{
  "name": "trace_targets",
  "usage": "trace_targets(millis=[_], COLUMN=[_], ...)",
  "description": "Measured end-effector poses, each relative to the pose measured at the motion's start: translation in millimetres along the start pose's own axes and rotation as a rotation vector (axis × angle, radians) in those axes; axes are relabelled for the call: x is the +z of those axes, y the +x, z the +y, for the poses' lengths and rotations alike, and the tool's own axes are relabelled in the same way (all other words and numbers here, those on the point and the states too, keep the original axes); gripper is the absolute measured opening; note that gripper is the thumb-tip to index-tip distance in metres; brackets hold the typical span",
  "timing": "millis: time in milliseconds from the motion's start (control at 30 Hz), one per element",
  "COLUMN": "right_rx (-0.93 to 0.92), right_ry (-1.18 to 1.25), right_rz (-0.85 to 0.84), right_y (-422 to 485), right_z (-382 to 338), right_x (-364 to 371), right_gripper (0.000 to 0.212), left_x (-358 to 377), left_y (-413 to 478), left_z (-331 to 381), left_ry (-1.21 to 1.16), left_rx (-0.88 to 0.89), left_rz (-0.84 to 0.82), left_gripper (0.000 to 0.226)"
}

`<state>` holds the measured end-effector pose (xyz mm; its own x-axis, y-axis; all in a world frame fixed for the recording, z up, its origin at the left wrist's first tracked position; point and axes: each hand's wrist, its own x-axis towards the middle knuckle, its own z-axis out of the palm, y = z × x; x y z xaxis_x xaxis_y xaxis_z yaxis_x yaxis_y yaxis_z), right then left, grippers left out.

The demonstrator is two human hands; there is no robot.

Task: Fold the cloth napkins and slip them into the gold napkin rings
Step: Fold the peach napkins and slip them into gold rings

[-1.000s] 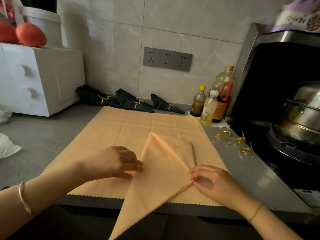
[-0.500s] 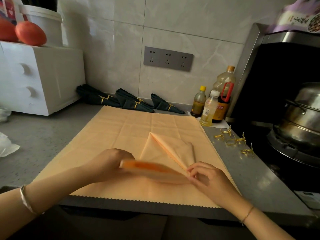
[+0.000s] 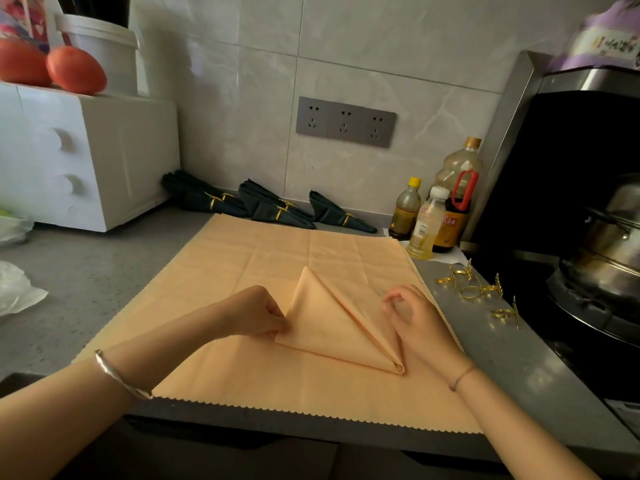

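Peach napkin (image 3: 332, 323): folded into a compact triangle. It lies on the flat peach napkins (image 3: 277, 251) spread across the table (image 3: 104, 271), apex away from me and a sharp point at the near right.
Change: a second ago a long tail of this napkin hung over the table's front edge. I have since swung it up and over, so nothing hangs off now and the shape is shorter and thicker.
Left hand (image 3: 252, 313): pinches the triangle's left corner between thumb and curled fingers, holding the new layer down.
Right hand (image 3: 419, 323): a second ago it pressed on the fold. Now it is beside the right edge, fingers curled and thumb tip near forefinger, and I see nothing held in it.
Gold napkin rings (image 3: 471, 292): loose on the bare table to my right, near the right hand but apart from the cloth.
Dark green napkins (image 3: 277, 211): already ringed, lined up by the back wall.
Meaning for the task: I judge the folding of this napkin well along. It probably needs narrowing or gathering before a ring can slide on, and my freed right hand is the nearer one to fetch it.
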<state>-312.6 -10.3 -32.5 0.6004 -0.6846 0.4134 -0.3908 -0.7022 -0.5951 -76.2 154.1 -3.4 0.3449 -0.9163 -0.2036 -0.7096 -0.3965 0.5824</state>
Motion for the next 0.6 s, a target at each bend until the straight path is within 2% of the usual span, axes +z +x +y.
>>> trace_targets(millis=[133, 200, 300, 400, 533, 600], right_rx=[0.172, 0.207, 0.236, 0.230, 0.210, 0.204], right_ry=[0.036, 0.098, 0.126, 0.118, 0.114, 0.104], right_rz=[-0.121, -0.135, -0.058, -0.055, -0.086, -0.072], right_y=[37, 44, 48, 44, 39, 42], right_z=[10, 12, 12, 15, 16, 14], right_x=[14, 17, 13, 7, 8, 11], right_gripper=[0.027, 0.022, 0.004, 0.011, 0.010, 0.011], left_x=[-2, -2, -2, -4, 1, 5], left_y=[4, 8, 19, 37, 58, 62], left_z=[8, 12, 18, 23, 29, 33], left_ry=[0.036, 0.044, 0.141, 0.183, 0.206, 0.287], left_rx=[-0.079, -0.085, -0.086, -0.076, -0.081, -0.085], left_rz=[-0.024, 0.007, 0.122, 0.215, 0.245, 0.317], left_gripper=[0.018, 0.018, 0.021, 0.022, 0.023, 0.029])
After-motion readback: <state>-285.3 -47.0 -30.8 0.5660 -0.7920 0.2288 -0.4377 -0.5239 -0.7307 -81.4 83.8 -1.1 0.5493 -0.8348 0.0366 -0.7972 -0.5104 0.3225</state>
